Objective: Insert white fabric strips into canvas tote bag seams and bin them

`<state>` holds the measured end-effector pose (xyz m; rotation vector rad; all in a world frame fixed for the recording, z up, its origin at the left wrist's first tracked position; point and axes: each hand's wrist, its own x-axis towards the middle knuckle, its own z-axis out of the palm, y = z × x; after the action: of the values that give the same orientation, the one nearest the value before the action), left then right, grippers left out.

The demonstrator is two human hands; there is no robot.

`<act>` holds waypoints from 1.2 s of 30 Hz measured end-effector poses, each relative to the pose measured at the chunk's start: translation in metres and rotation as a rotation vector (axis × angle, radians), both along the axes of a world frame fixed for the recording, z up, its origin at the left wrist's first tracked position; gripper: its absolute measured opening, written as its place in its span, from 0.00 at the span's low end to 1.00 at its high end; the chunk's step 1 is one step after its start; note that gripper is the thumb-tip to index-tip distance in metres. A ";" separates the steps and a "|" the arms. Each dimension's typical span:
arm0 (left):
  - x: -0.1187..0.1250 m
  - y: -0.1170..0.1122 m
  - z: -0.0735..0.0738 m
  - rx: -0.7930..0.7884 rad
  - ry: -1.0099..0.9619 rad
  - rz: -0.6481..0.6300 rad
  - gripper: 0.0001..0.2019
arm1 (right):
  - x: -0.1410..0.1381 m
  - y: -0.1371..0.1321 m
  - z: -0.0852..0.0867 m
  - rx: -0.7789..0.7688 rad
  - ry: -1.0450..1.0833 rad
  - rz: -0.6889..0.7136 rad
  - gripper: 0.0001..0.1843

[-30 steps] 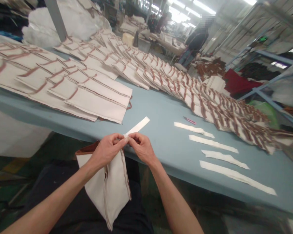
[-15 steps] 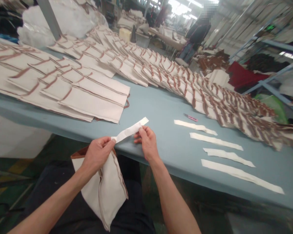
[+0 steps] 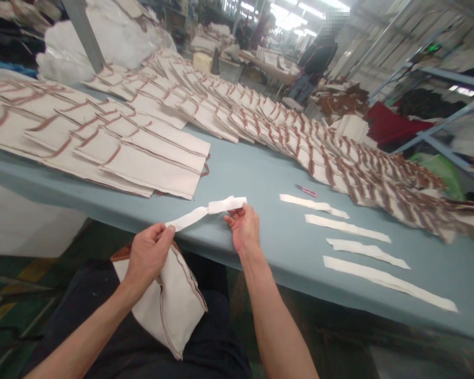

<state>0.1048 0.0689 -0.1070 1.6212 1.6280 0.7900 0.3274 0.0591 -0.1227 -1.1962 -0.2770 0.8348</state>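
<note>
Strip [image 3: 187, 219] spans btwn your hands over the counter [image 3: 256, 173], nr its edge: L hand [image 3: 147, 253] grip pinched on one end, R hand [image 3: 248, 227] grip on the other. Pouch [image 3: 181, 300] hangs under L hand, contents hidden.

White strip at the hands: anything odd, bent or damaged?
One oddity: the white strip steps and bends midway between the left hand and right hand, so it doesn't run straight. Fold or two overlapping pieces: can't tell. No tear or stain visible.
</note>
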 end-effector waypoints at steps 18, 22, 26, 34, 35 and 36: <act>0.011 0.016 0.013 0.326 0.408 -0.485 0.22 | -0.026 -0.012 0.000 -0.093 -0.406 0.031 0.12; 0.010 0.013 0.010 0.354 0.488 -0.452 0.25 | -0.026 -0.013 0.000 -0.101 -0.477 0.078 0.13; 0.007 0.000 0.010 0.344 0.558 -0.438 0.25 | -0.030 -0.016 -0.001 -0.108 -0.545 0.091 0.12; 0.018 0.007 0.015 0.239 0.699 -0.603 0.22 | -0.033 -0.015 -0.005 -0.109 -0.492 0.069 0.14; 0.019 0.008 0.018 0.229 0.712 -0.614 0.22 | -0.030 -0.013 -0.005 -0.109 -0.465 0.061 0.15; 0.020 0.009 0.020 0.221 0.723 -0.627 0.22 | -0.026 -0.010 -0.006 -0.111 -0.433 0.048 0.15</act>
<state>0.1250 0.0784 -0.0871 2.5891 1.3314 0.0390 0.3015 0.0488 -0.1283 -1.4752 -0.6205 0.6309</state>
